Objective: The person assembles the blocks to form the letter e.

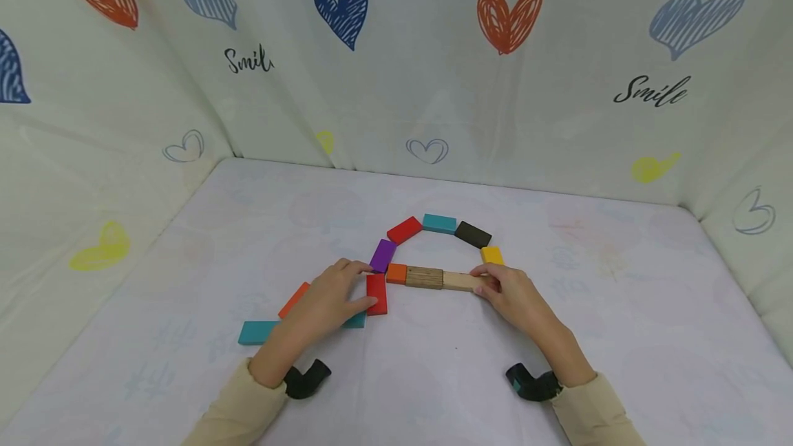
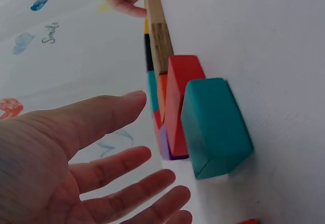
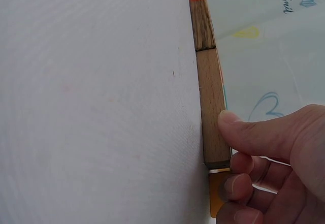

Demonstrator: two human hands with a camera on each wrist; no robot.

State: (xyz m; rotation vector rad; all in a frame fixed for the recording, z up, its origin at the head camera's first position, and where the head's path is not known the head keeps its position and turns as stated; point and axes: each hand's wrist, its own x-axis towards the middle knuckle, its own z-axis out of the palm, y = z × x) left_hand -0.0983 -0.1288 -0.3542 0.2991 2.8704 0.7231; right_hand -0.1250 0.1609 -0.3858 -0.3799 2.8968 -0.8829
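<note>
In the head view my left hand (image 1: 325, 301) spans a red block (image 1: 376, 294), thumb by its near end and fingertips by a purple block (image 1: 383, 255). Its fingers look spread and mostly straight in the left wrist view, where a teal block (image 2: 216, 127) stands nearest. My right hand (image 1: 517, 300) pinches the right end of a light wooden block (image 1: 458, 281). That block continues a straight row with a darker wooden block (image 1: 424, 277) and an orange block (image 1: 396, 273). A yellow block (image 1: 492, 255) lies by my right fingers, partly covered.
Red (image 1: 405, 230), teal (image 1: 439, 224) and black (image 1: 473, 234) blocks curve behind the row. Another teal block (image 1: 257, 333) and an orange-red block (image 1: 294, 300) lie left, partly behind my left hand. A white curtain (image 1: 396, 88) with hearts borders the white table (image 1: 446, 377).
</note>
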